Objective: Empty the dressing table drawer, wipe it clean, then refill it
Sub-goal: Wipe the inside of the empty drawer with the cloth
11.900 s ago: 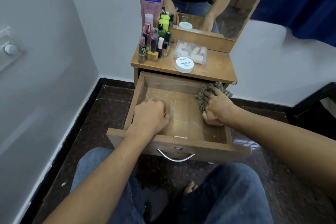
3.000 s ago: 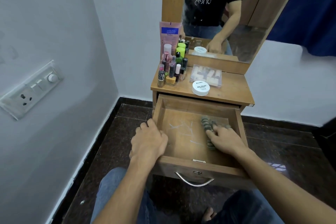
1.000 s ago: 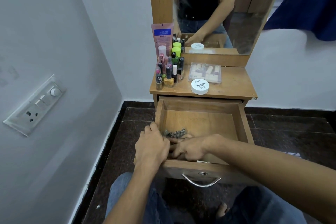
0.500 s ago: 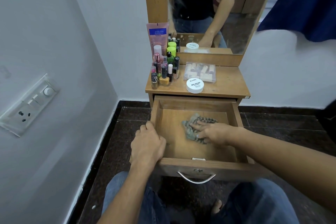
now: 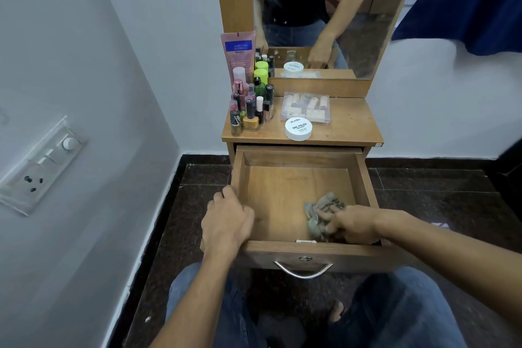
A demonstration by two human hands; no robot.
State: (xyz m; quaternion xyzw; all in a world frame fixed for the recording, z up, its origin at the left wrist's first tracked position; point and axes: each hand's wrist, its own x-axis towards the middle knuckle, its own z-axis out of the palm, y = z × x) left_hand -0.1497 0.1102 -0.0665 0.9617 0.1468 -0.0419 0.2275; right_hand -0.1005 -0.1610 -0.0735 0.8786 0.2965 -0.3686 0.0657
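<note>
The wooden drawer [image 5: 364, 178] of the dressing table stands pulled out, with only a crumpled grey-green cloth [image 5: 320, 213] inside. My right hand [image 5: 351, 224] holds that cloth against the drawer floor in the near right corner. My left hand [image 5: 227, 220] grips the drawer's left wall near the front. On the tabletop [image 5: 353, 124] stand several nail polish bottles [image 5: 251, 110], a pink tube [image 5: 238, 52], a clear box of small items [image 5: 306, 107] and a white round nail polish remover jar [image 5: 298, 129].
A mirror [image 5: 324, 8] rises behind the tabletop. A white wall with a switch panel [image 5: 39, 164] is close on the left. Dark tiled floor [image 5: 437, 192] surrounds the table. A blue curtain [image 5: 466, 0] hangs at the upper right. My knees sit under the drawer handle [image 5: 302, 270].
My right hand has dragged the cloth from the middle of the drawer to its near right corner. My left hand stays on the left wall.
</note>
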